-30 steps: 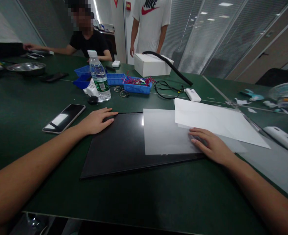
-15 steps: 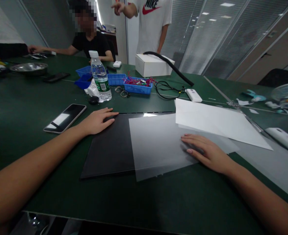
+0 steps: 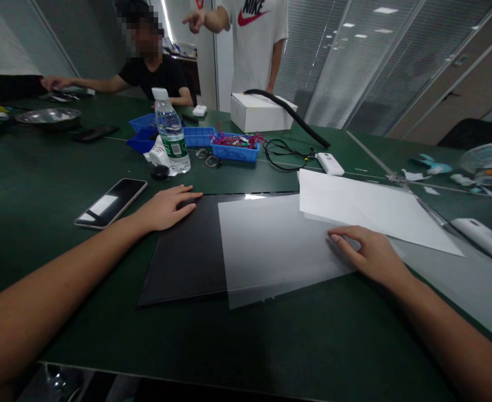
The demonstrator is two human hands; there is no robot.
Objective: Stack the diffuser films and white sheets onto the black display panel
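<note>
My left hand [image 3: 168, 207] rests with fingers spread on the upper left corner of a flat black panel [image 3: 187, 262]. A translucent sheet [image 3: 262, 245] covers the panel's right part and hangs past its lower edge. My right hand [image 3: 369, 251] is over the right end of that sheet, its fingers loosely bent and the thumb close to the fingertips. Nothing shows in its grasp; whether it touches the sheet is unclear. White paper [image 3: 367, 209] overlaps the sheet's upper right corner. To the left of my left hand lies a phone [image 3: 111, 204].
Beyond the panel are a water bottle [image 3: 172, 137], glasses [image 3: 210, 159], a blue tray of red wires [image 3: 235, 151], a black cable [image 3: 285, 156] and a white box [image 3: 262, 111]. A white device [image 3: 484, 239] lies at right. Two people are across the table, one pointing.
My right hand has drawn back to the right across the sheet, and its stretched fingers have bent in towards the thumb. The left hand stays put.
</note>
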